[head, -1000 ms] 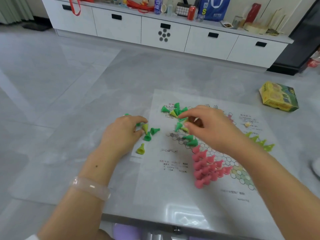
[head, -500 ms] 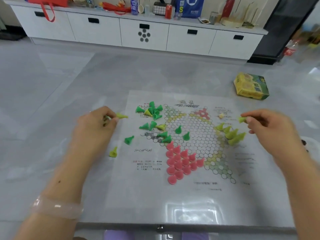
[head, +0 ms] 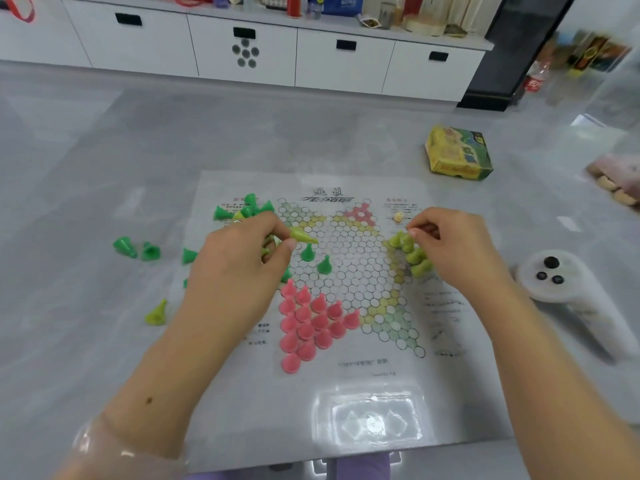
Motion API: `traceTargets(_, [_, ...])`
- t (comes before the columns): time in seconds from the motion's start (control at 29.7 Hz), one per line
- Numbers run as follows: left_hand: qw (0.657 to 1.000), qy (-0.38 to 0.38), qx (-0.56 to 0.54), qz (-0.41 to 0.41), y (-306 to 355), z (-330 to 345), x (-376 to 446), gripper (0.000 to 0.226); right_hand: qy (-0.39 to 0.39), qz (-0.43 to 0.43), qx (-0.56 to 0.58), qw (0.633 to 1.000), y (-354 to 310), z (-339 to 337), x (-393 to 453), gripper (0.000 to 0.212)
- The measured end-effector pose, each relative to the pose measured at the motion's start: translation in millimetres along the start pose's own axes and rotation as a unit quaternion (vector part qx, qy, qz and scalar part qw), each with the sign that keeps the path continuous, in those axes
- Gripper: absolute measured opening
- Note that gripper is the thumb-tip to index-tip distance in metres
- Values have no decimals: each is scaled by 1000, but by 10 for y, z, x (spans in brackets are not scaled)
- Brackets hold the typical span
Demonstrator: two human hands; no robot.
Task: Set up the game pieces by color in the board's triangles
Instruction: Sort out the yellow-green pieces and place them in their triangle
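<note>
Grey table (head: 104,161) holds the paper board (head: 349,258), with pink pieces (head: 308,323) filling the near triangle and dark green pieces (head: 136,249) lying loose on the left. Left hand (head: 239,268) pinches a yellow-green piece (head: 302,235) over the board, and right hand (head: 450,244) pinches another at the yellow-green group (head: 414,254) by the right triangle. Each piece should probably go down straight on one circle, gently, so its neighbours do not tip.
</note>
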State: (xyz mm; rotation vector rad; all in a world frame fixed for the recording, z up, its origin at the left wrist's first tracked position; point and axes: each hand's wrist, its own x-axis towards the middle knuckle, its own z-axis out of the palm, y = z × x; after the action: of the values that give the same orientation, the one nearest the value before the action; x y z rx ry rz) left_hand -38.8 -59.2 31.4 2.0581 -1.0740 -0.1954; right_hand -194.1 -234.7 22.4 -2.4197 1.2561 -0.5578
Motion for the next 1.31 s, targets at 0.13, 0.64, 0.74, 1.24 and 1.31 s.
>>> traceTargets(0.13, [1000,-7,-11,-7,126,57,21,7,-23,-7,-4,1000,8,1,19,17])
traceTargets(0.64, [999,-17,-28,5,237,195,37,6,-77,-5,-28,997,-22,34,0,18])
traceTargets(0.74, [1000,-20,-19,6,237,200,31,6,-75,-19,-61,995,-14,57,9,22])
traceTargets(1.24, [1000,-21,-20,-3,234,179,44,6,-50,-59,-87,993,93,122,32,16])
traceTargets(1.31, [1000,-22,-21,-6,233,179,47,6,-54,-63,-93,992,90,131,35,15])
